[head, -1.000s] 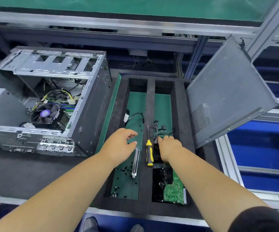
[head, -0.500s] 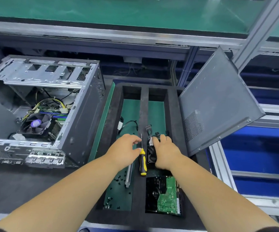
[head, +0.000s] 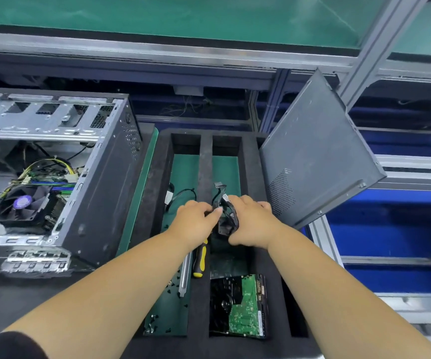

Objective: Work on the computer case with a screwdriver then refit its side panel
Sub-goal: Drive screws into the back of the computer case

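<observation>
Both hands, left hand (head: 196, 221) and right hand (head: 252, 224), are now gripping a cabled black part (head: 226, 218), lifted since earlier, hiding the screwdriver (head: 200, 260) shaft beneath; side panel (head: 318, 151) is leaning rightward.

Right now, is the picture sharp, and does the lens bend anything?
Head view: frame rails bow from wide-angle distortion; hands and cables slightly soft; screwdriver, drive and panel crisp; light even, mild sheen on case metal.
</observation>
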`<control>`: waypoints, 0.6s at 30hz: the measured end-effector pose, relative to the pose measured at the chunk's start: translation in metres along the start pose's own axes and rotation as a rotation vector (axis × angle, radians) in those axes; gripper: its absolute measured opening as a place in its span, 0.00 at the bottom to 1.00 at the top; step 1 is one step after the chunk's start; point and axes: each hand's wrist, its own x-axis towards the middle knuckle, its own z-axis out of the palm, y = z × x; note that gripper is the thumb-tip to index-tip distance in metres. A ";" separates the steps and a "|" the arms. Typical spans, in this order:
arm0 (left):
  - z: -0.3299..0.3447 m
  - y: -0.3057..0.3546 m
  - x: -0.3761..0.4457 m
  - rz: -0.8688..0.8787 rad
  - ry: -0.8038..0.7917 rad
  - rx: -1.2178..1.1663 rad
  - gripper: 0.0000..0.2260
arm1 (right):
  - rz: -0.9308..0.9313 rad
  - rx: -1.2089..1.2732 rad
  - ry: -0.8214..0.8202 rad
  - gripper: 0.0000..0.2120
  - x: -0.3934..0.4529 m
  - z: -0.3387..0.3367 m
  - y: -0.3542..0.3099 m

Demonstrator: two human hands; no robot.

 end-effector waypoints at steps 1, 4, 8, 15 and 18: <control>-0.002 0.002 0.002 -0.014 0.006 -0.036 0.19 | 0.011 0.019 -0.006 0.49 0.000 0.000 -0.001; -0.008 0.007 0.003 -0.056 -0.036 -0.159 0.18 | 0.012 0.045 0.025 0.49 0.000 -0.001 -0.006; -0.017 0.004 0.006 -0.055 -0.126 -0.301 0.11 | -0.008 0.090 -0.066 0.48 -0.002 -0.016 -0.009; -0.044 -0.009 -0.003 -0.131 -0.141 -0.509 0.19 | -0.048 0.746 -0.085 0.10 -0.003 -0.030 -0.009; -0.055 -0.006 -0.006 -0.142 -0.070 -0.450 0.20 | 0.171 0.701 0.142 0.09 0.011 -0.022 -0.011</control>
